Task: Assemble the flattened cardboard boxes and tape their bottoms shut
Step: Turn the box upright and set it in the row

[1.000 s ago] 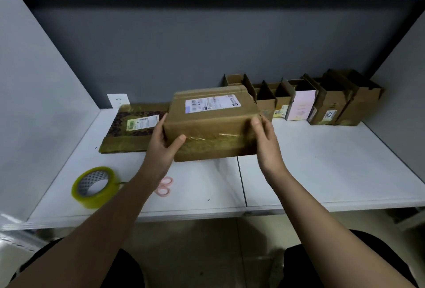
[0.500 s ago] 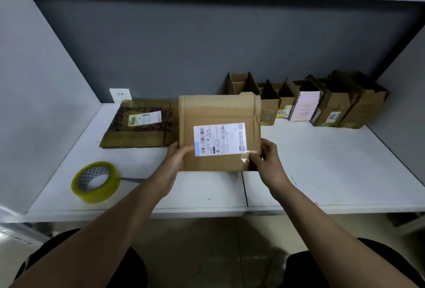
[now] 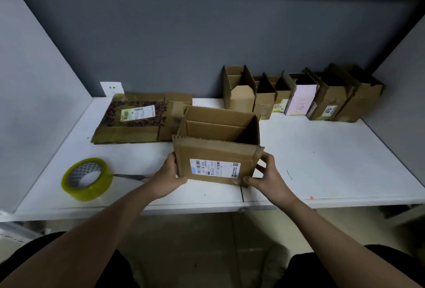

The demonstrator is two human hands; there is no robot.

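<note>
A brown cardboard box with a white shipping label stands upright on the white table, its top open toward me. My left hand grips its lower left corner. My right hand holds its lower right corner, fingers curled round the edge. A flattened cardboard box with a dark pattern and a label lies behind it to the left. A roll of yellowish tape sits at the left near the table's front edge.
A row of several assembled open boxes stands along the back wall at the right. Scissors lie beside the tape roll, partly behind my left hand. Grey side walls close in the table on both sides.
The box has been turned from its taped bottom facing me to standing upright with its open top up. Both hands moved down to its lower corners.
</note>
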